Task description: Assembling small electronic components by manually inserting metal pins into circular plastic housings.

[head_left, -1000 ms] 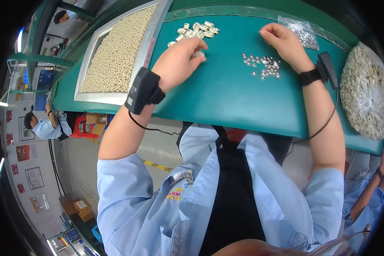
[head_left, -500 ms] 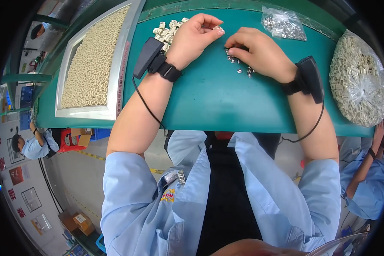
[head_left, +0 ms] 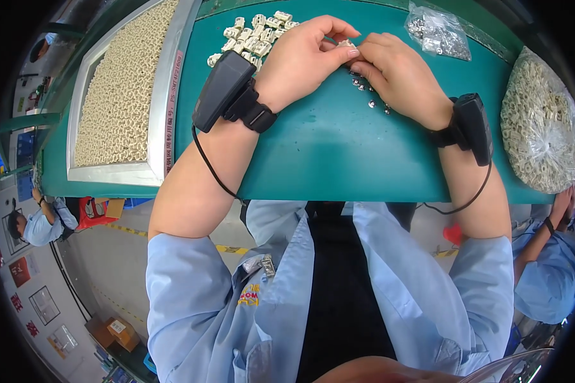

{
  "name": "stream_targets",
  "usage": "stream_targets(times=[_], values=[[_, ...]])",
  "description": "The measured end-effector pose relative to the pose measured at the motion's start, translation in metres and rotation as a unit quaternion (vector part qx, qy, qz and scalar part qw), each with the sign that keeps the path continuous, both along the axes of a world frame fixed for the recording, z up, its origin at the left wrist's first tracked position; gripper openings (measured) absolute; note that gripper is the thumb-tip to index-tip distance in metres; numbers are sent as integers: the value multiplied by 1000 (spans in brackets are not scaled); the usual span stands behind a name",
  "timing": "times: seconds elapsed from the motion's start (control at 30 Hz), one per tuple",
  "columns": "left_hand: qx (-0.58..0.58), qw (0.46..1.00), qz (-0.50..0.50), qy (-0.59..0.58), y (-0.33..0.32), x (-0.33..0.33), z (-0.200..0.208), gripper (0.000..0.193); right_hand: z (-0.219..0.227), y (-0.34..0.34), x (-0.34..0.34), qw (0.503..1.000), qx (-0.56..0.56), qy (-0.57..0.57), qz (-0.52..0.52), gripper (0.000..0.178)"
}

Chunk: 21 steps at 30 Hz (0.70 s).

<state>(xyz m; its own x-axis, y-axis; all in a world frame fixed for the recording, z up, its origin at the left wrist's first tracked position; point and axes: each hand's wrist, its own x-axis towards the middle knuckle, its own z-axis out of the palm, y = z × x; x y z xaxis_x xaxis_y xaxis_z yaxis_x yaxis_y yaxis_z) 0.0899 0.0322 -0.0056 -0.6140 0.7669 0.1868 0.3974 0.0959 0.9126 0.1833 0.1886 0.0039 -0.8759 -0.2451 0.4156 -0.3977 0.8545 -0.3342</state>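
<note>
My left hand [head_left: 311,59] pinches a small cream plastic part [head_left: 346,45] between thumb and fingertips, above the green table mat. Against it, my right hand [head_left: 399,75] brings its closed fingertips; whatever they grip is hidden. Several small shiny metal pieces [head_left: 372,103] lie on the mat just under and beside the right hand. Beyond my left wrist sits a loose pile of similar cream parts [head_left: 257,39].
At the left stands a metal-framed tray [head_left: 160,108] packed with rows of cream parts. A clear bag of metal pieces [head_left: 437,35] lies at the back right. A bulging bag of cream parts [head_left: 540,124] rests at the right edge. Other people sit at both sides.
My hands have come together; the gap between their fingertips has closed. The left hand moved right with the cream part. The view has shifted slightly.
</note>
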Motion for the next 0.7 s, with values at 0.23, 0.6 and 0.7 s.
stream_targets(times=[0.23,0.6,0.7], values=[[-19,997,-32,-69,0,-7,-3,27,0,13,2,986,-148,-71,-21,8],[28,999,-16,-2,-2,-4,-2,28,-6,17,3,895,-420,-154,-3,13],[42,999,-29,9,-1,-4,-2,30,0,19,6,882,-424,-206,5,15]])
